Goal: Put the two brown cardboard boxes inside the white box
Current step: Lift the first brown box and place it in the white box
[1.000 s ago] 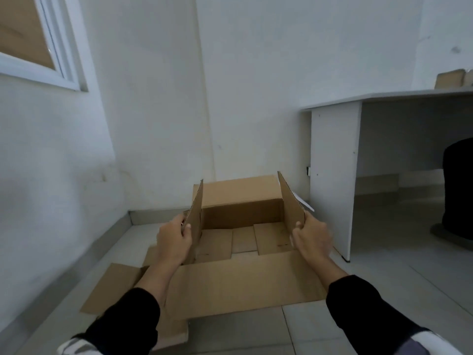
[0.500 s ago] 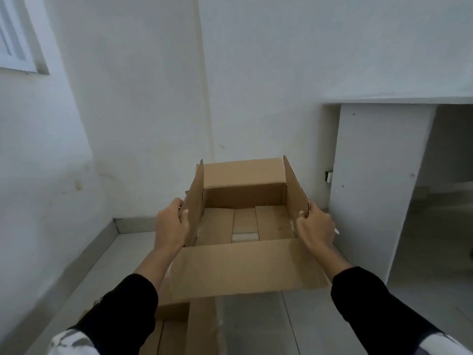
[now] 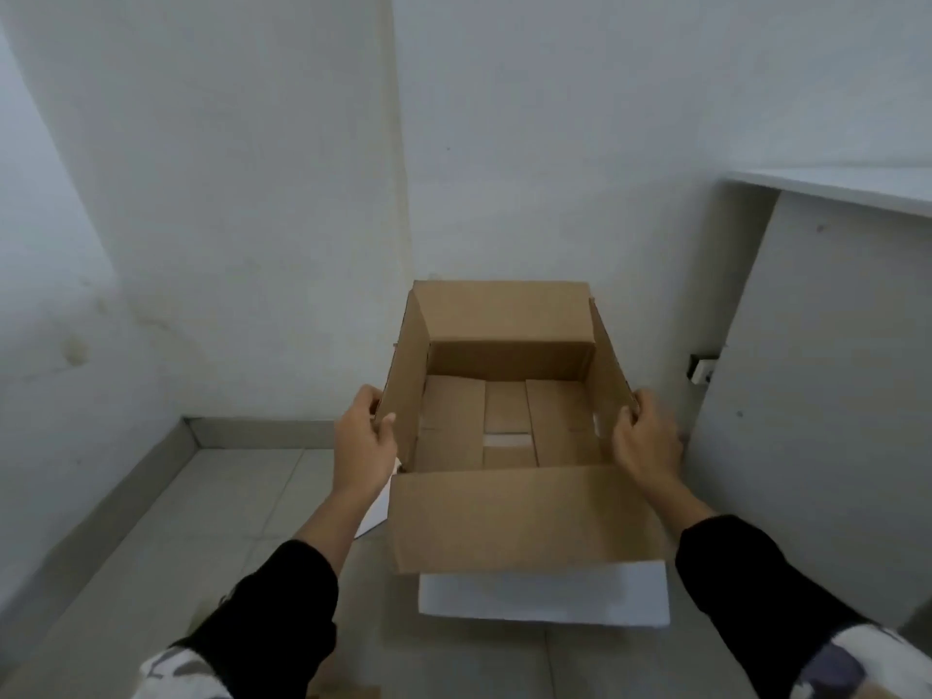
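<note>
An open brown cardboard box (image 3: pixel 504 315) hangs in the air in front of me, its four flaps spread and its inside empty. My left hand (image 3: pixel 364 441) grips the left side flap, and my right hand (image 3: pixel 645 436) grips the right side flap. Below the box, white flaps of the white box (image 3: pixel 544 600) show on the floor, mostly hidden by the brown box's near flap. A sliver of white flap also shows beside my left forearm. No second brown box is clearly in view.
A white desk side panel (image 3: pixel 817 396) stands close on the right, under its tabletop (image 3: pixel 857 186). White walls meet in a corner straight ahead. Grey floor tiles (image 3: pixel 201 522) stretch to the left. A scrap of brown cardboard (image 3: pixel 353 691) lies at the bottom edge.
Both hands lifted the brown box off the floor and carried it up and forward. The flat cardboard on the floor dropped out of sight, and white flaps appeared beneath the box.
</note>
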A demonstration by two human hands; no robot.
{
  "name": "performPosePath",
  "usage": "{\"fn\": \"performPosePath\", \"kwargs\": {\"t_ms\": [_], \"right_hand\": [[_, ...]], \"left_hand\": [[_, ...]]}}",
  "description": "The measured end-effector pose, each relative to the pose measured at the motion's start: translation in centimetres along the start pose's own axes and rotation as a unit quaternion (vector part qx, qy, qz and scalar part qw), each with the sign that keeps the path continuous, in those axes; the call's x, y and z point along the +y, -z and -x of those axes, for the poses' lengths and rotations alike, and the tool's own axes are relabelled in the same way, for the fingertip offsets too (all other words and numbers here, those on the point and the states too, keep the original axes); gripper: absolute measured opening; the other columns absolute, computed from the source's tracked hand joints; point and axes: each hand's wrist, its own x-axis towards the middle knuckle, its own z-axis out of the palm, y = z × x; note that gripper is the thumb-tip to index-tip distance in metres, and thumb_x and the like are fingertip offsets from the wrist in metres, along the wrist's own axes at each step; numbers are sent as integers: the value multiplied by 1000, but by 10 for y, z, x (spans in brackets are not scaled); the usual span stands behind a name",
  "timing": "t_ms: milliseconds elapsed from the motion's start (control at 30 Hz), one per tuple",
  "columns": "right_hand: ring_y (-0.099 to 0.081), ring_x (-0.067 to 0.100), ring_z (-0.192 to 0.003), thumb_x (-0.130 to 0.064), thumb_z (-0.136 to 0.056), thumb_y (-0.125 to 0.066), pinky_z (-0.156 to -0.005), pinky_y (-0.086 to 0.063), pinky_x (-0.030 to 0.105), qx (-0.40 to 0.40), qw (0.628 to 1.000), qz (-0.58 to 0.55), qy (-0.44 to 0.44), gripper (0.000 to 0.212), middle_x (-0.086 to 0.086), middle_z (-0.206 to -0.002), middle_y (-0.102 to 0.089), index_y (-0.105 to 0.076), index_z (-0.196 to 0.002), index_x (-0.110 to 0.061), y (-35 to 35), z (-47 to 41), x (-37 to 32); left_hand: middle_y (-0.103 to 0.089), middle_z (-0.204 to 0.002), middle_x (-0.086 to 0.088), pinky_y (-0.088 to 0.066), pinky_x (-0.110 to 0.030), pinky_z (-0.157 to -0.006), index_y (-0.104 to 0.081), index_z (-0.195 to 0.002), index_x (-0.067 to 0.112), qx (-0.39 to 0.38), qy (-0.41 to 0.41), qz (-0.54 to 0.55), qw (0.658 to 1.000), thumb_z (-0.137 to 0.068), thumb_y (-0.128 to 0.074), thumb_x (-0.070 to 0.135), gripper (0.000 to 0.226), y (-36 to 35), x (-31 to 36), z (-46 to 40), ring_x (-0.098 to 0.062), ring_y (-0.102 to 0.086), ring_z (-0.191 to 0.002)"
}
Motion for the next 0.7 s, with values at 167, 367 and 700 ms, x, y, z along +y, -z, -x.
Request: {"fn": "performPosePath", "kwargs": {"t_ms": [167, 367, 700], "right_hand": [[-54, 30, -67, -13, -91, -37, -64, -48, 42, -4, 999, -7, -40, 14, 12, -73, -54, -44, -79, -15, -30, -39, 51], [-47, 29, -72, -7, -88, -41, -65, -41, 38, -16, 996, 35, -75, 9, 15, -81, -50, -47, -82, -5, -45, -50, 101], [-55, 39, -84, 0, -81, -48, -65, -49, 42, -69, 982, 177, -9, 25, 23, -91, -63, -53, -105, -5, -66, -44, 117]], "left_hand": [[-49, -70, -9, -32, -29, -52, -43, -81, 9, 22, 10, -12, 1000, -89, -49, 0, 14, -57, -9, -26, -21, -42, -59], [-51, -71, -9, -31, -10, -49, -40, -78, 11, -31, 17, -62, 997, -85, -50, -4, 19, -109, -35, -26, -21, -42, -61], [-55, -71, -13, -29, -27, -50, -52, -84, -1, -15, 58, -116, 991, -83, -53, -4, 4, -139, -103, -2, -26, -49, -66]]}}
